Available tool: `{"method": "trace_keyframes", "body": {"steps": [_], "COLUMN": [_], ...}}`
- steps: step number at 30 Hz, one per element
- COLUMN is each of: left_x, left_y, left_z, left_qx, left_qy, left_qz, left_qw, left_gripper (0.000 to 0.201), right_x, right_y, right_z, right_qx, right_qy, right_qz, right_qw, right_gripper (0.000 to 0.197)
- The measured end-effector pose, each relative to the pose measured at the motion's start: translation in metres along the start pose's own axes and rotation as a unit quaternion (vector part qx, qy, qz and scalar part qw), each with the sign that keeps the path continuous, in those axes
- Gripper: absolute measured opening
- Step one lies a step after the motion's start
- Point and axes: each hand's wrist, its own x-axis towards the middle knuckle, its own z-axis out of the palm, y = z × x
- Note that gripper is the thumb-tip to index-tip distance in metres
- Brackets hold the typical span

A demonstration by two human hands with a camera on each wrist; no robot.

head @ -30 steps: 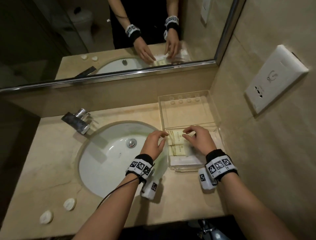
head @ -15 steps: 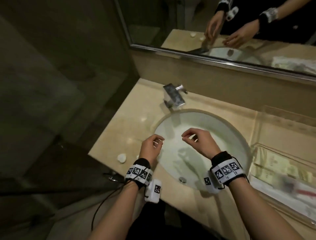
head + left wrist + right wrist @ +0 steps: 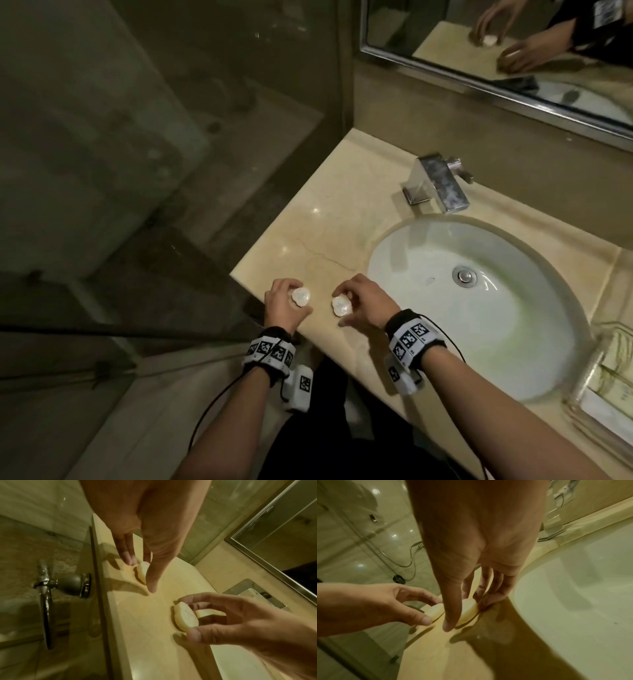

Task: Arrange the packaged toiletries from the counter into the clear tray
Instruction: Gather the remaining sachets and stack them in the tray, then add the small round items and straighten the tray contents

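Note:
Two small round white packaged soaps lie at the front left corner of the beige counter [image 3: 325, 222]. My left hand [image 3: 298, 300] pinches the left soap [image 3: 301, 295] between thumb and fingers; the left wrist view shows this soap [image 3: 143, 572] tilted up on its edge. Just to the right, my right hand [image 3: 340, 308] pinches the other soap [image 3: 342, 304], which the right wrist view shows as a pale disc [image 3: 469, 609] touching the counter. The clear tray [image 3: 582, 383] stands at the far right edge with flat pale packets [image 3: 616, 383] inside.
A white oval basin [image 3: 479, 325] lies between my hands and the tray, with a chrome faucet [image 3: 436, 183] behind it. A mirror [image 3: 513, 51] hangs above. The counter ends just left of my left hand, beside a glass shower partition [image 3: 137, 205].
My view has swung left from the tray to the counter's left corner. Both hands left the packets in the tray, crossed the basin, and now each pinches a round soap.

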Motion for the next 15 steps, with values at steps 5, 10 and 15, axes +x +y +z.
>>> {"method": "trace_keyframes", "body": {"steps": [5, 10, 15], "left_x": [0.004, 0.004, 0.0], "left_y": [-0.008, 0.013, 0.074], "left_z": [0.006, 0.008, 0.027], "left_qx": [-0.011, -0.036, -0.063], "left_qy": [0.004, 0.0, -0.036], "left_qz": [0.031, 0.061, 0.133], "left_qw": [0.999, 0.998, 0.988], "left_gripper": [0.045, 0.04, 0.039], "right_x": [0.009, -0.002, -0.042], "right_y": [-0.003, -0.001, 0.021], "right_z": [0.007, -0.01, -0.056], "right_qx": [-0.018, 0.004, 0.08], "right_qy": [0.019, 0.054, 0.132], "right_qz": [0.003, -0.001, -0.01], "right_qw": [1.0, 0.999, 0.988], "right_gripper": [0.052, 0.047, 0.042]}}
